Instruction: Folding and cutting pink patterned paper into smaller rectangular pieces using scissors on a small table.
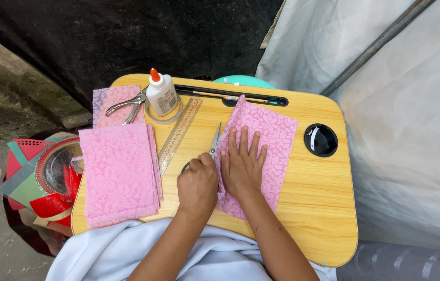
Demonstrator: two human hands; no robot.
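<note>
On the wooden counter point(313, 208), the left hand point(197, 182) is clamped around the handles of a pair of scissors point(214, 144), whose blades point toward the far edge and lie along the left side of a pink patterned sheet point(274, 135). The right hand point(242, 165) lies flat on that sheet, fingers spread apart, pressing it down near the middle of the counter; the sheet runs from close to the near edge up toward the far edge. Just left of the scissors a ruler point(180, 134) lies at a slant. A stack of pink sheets point(118, 174) covers the left side of the counter, reaching its near left corner. Toward the far left corner stand a white glue bottle point(161, 93) with an orange tip, set inside a ring of clear tape point(164, 117), and a metal hole punch point(126, 104) resting on another pink sheet. A round black cup recess point(320, 140) sits near the right edge.
</note>
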